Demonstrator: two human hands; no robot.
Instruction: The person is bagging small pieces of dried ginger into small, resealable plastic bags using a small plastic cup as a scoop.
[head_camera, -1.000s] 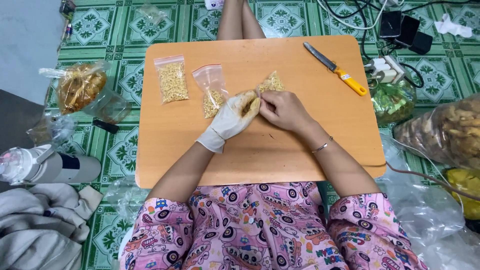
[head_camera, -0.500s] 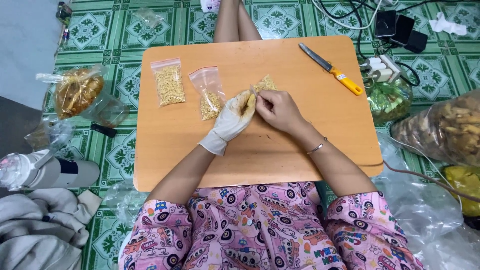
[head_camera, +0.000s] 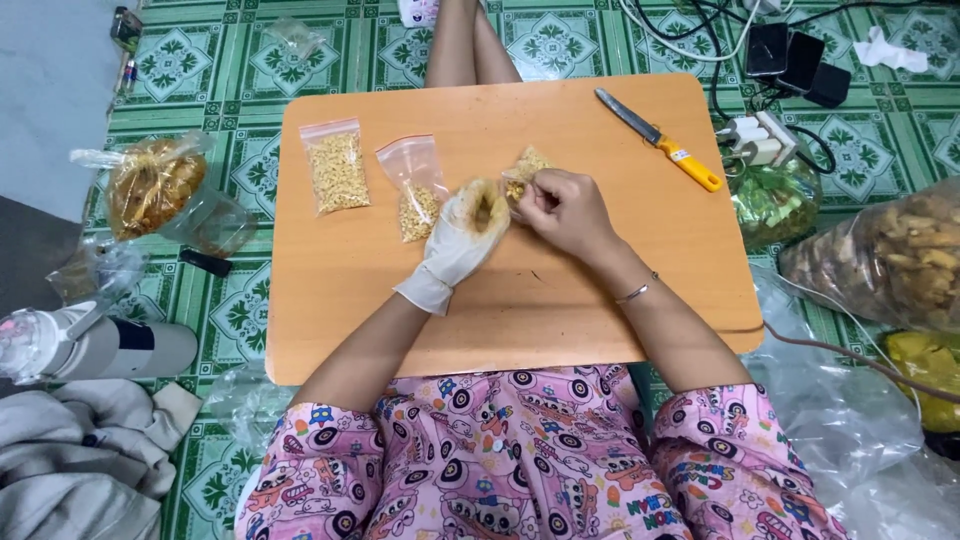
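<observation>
left hand (head_camera: 468, 228), gloved, is cupping yellow kernels, fingers curled | right hand (head_camera: 565, 207) is pinching small bag (head_camera: 524, 167) open above the surface (head_camera: 520, 310), mouth toward glove for filling | two bags (head_camera: 338, 170) lying left

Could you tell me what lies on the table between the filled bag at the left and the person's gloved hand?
In the head view, one partly filled zip bag lies between the filled bag and the gloved left hand.
</observation>
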